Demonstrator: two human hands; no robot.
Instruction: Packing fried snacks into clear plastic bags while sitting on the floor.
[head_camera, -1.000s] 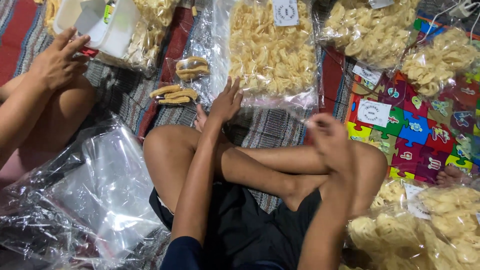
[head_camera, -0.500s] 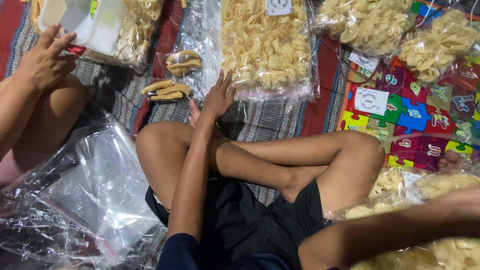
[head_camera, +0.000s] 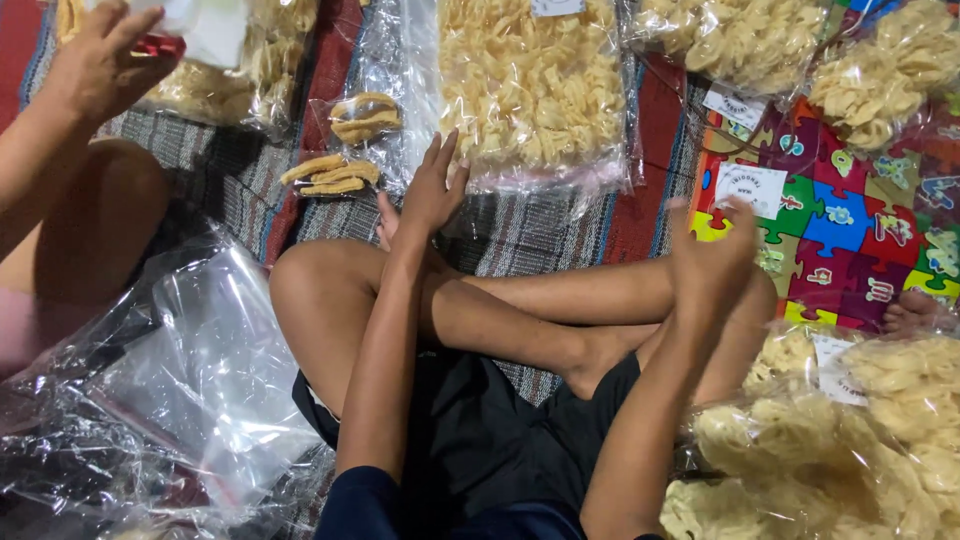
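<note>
The person sits cross-legged on a striped mat (head_camera: 520, 235), and the left hand (head_camera: 432, 190) reaches up toward 12 o'clock, fingers spread, touching the edge of a big clear bag of yellow crackers (head_camera: 530, 90). The right hand (head_camera: 712, 258) is lifted at 3 o'clock, blurry, over a bright puzzle mat (head_camera: 850, 230). At 10 o'clock another person's hand (head_camera: 100, 65) holds a white pack (head_camera: 205, 25), and empty clear bags (head_camera: 190, 390) lie at 8 o'clock.

Ahead of my knees lies a large clear bag of pale crackers (head_camera: 535, 85) with a white label at its top edge (head_camera: 556, 7). Left of it sit two small clear packets (head_camera: 365, 118) (head_camera: 328, 174). A white label card (head_camera: 750, 187) lies on the puzzle mat, and more filled bags (head_camera: 850, 450) are heaped at my right.
</note>
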